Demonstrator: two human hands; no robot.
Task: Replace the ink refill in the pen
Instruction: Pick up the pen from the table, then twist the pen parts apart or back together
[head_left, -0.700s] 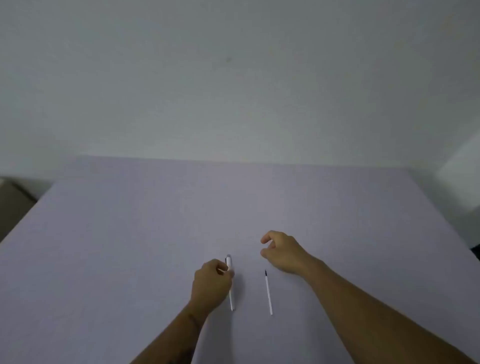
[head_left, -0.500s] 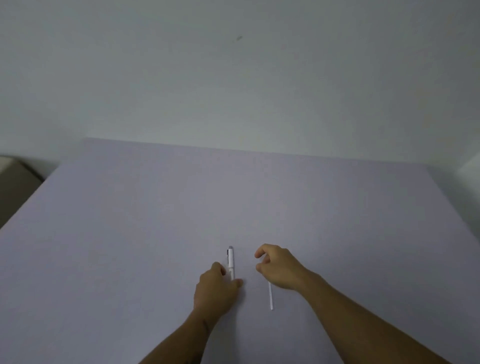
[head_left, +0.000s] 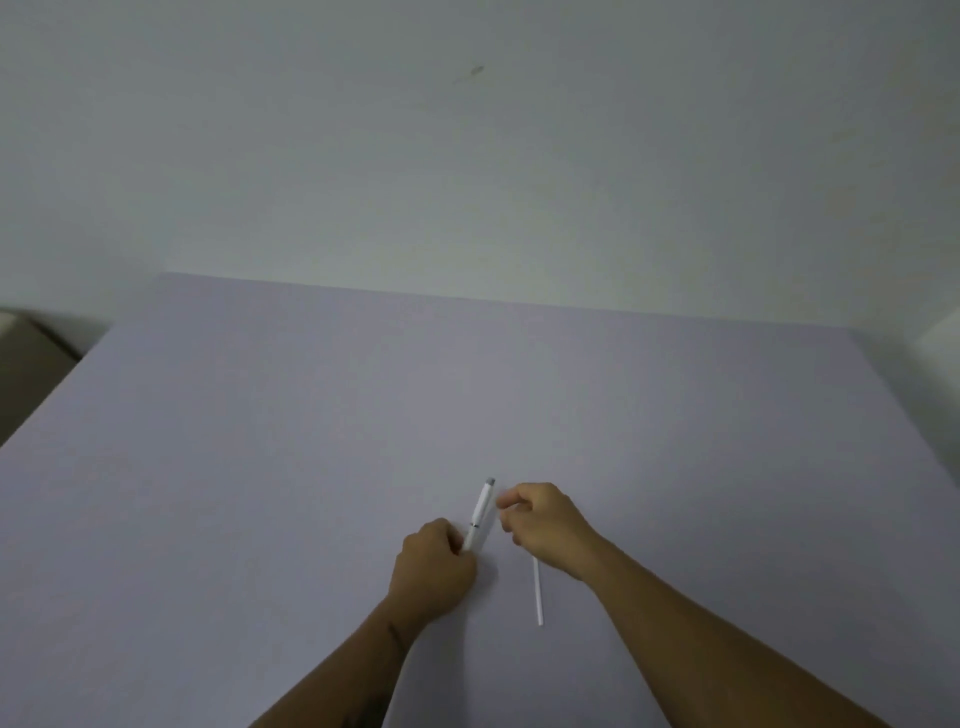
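My left hand (head_left: 434, 569) grips the lower end of a white pen (head_left: 480, 512), which points up and slightly right with its grey tip away from me. My right hand (head_left: 545, 525) hovers just to the right of the pen, fingers curled, thumb and forefinger close to the barrel; no grip on the pen shows. A thin white ink refill (head_left: 537, 592) lies on the table under the right wrist; its upper part is hidden by that hand.
A wide pale lilac table (head_left: 311, 441) fills the lower view and ends at a plain white wall (head_left: 467, 156). Its left edge drops to a dark floor (head_left: 26, 374).
My left hand has lifted the pen off the table and tilted it to the right. My right hand has moved left, over the refill, towards the pen.
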